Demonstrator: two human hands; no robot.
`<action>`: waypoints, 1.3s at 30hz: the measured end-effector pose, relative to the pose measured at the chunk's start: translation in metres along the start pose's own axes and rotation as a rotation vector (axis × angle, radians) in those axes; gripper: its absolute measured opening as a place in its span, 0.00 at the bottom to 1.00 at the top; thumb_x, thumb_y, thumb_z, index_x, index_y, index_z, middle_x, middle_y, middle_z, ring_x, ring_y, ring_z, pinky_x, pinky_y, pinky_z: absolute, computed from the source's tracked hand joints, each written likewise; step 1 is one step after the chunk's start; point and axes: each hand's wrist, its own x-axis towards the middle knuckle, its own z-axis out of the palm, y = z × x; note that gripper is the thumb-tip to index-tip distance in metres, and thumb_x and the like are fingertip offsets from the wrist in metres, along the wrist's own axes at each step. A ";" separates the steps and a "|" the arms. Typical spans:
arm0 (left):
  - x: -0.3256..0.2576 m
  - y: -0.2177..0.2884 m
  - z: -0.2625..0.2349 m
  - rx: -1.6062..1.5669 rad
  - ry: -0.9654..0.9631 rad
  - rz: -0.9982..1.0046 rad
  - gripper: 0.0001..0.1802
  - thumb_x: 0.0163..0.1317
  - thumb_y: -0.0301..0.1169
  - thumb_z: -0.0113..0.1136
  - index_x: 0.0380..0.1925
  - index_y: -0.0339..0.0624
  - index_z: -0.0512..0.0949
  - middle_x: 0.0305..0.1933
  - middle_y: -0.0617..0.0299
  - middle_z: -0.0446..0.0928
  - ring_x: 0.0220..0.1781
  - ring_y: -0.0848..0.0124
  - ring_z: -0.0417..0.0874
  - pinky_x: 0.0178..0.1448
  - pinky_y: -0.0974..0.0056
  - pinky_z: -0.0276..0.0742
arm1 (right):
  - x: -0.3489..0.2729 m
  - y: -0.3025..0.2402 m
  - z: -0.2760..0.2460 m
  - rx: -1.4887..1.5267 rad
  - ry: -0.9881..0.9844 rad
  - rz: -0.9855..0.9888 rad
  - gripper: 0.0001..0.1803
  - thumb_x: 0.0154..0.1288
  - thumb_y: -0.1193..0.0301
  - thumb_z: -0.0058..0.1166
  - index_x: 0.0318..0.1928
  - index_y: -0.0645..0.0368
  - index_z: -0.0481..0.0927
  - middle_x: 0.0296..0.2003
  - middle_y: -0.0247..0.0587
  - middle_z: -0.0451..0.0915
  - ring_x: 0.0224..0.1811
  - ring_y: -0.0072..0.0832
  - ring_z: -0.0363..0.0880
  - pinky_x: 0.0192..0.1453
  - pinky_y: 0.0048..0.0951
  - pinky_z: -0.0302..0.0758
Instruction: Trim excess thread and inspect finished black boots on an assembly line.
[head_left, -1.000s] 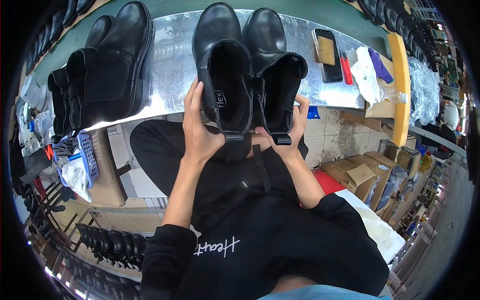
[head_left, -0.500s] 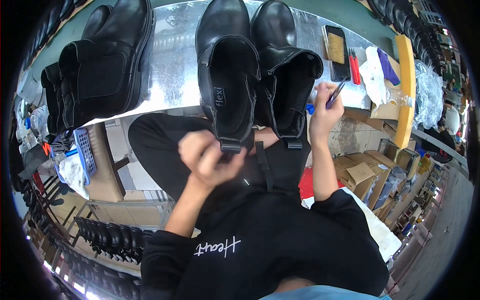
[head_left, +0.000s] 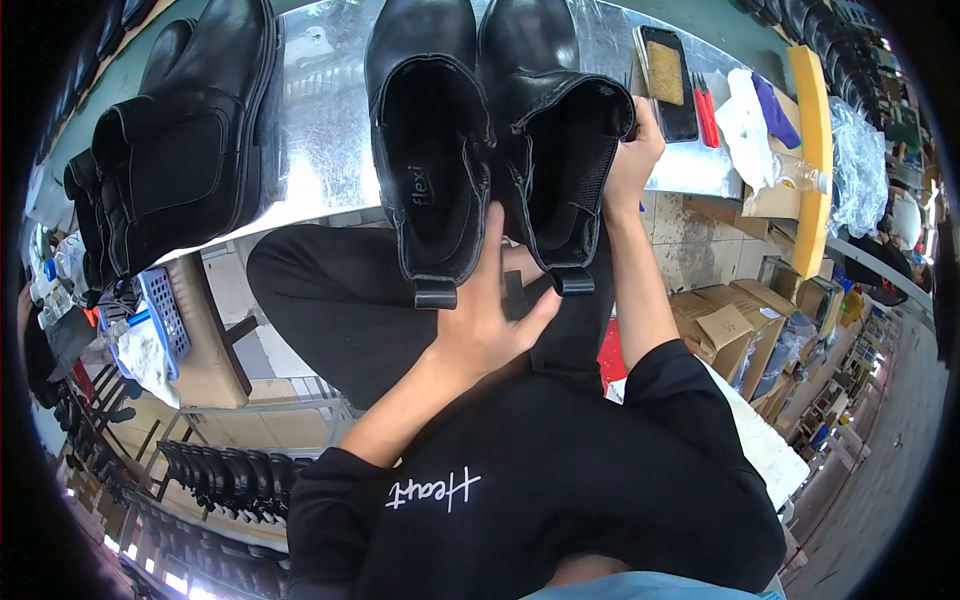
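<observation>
Two black leather ankle boots stand side by side in front of me, openings toward me. My right hand [head_left: 637, 160] is closed on the outer side of the right boot [head_left: 560, 170], fingertips hidden behind its upper; a thin dark tip beside it may be the pen. My left hand [head_left: 487, 315] reaches in between the heels, index finger stretched up between the left boot [head_left: 432, 170] and the right one. Its thumb is spread out below the right boot's pull tab [head_left: 573, 281]. The other fingers are partly hidden.
More black boots [head_left: 175, 150] stand at left on the metal table [head_left: 325, 120]. At right are a phone [head_left: 680, 118] with a yellowish sponge [head_left: 664, 73], red-handled tweezers [head_left: 706, 112], a white cloth [head_left: 745, 130] and a clear bottle [head_left: 795, 175]. A blue basket [head_left: 165, 310] is lower left.
My left hand has moved right and up from the left boot's pull tab to between the heels. My right hand, holding a pen before, has gone up to the right boot's side. The view has shifted slightly.
</observation>
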 end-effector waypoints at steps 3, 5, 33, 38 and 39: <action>0.011 -0.001 0.014 0.002 -0.012 -0.049 0.51 0.54 0.24 0.70 0.73 0.23 0.50 0.74 0.22 0.54 0.75 0.34 0.61 0.76 0.43 0.61 | 0.000 0.001 -0.001 -0.012 -0.012 -0.013 0.22 0.66 0.70 0.65 0.22 0.61 0.65 0.17 0.29 0.60 0.22 0.18 0.54 0.25 0.29 0.54; 0.016 -0.003 0.018 0.046 -0.005 -0.076 0.49 0.53 0.22 0.70 0.72 0.22 0.52 0.73 0.25 0.57 0.75 0.35 0.63 0.75 0.43 0.63 | -0.001 0.001 -0.001 -0.014 -0.017 -0.018 0.22 0.66 0.70 0.66 0.22 0.61 0.65 0.17 0.30 0.60 0.22 0.18 0.54 0.25 0.29 0.54; 0.024 -0.006 0.018 0.000 0.111 0.121 0.39 0.46 0.12 0.65 0.62 0.28 0.66 0.66 0.33 0.71 0.67 0.39 0.75 0.70 0.47 0.71 | -0.001 -0.001 -0.001 -0.013 -0.020 -0.003 0.23 0.65 0.71 0.66 0.22 0.62 0.65 0.16 0.32 0.60 0.21 0.20 0.54 0.25 0.30 0.55; 0.022 0.002 0.019 -0.159 0.146 0.177 0.39 0.43 0.08 0.61 0.61 0.27 0.68 0.66 0.29 0.68 0.67 0.32 0.72 0.67 0.43 0.75 | -0.002 -0.001 0.000 -0.016 -0.018 -0.006 0.23 0.65 0.71 0.66 0.22 0.62 0.64 0.16 0.32 0.60 0.21 0.19 0.54 0.25 0.30 0.55; 0.022 0.006 0.017 -0.169 0.152 0.185 0.32 0.47 0.11 0.62 0.58 0.28 0.72 0.63 0.30 0.71 0.65 0.33 0.74 0.65 0.44 0.77 | -0.001 -0.001 -0.001 -0.032 -0.015 -0.001 0.23 0.66 0.71 0.66 0.22 0.62 0.64 0.16 0.31 0.60 0.22 0.19 0.54 0.25 0.29 0.54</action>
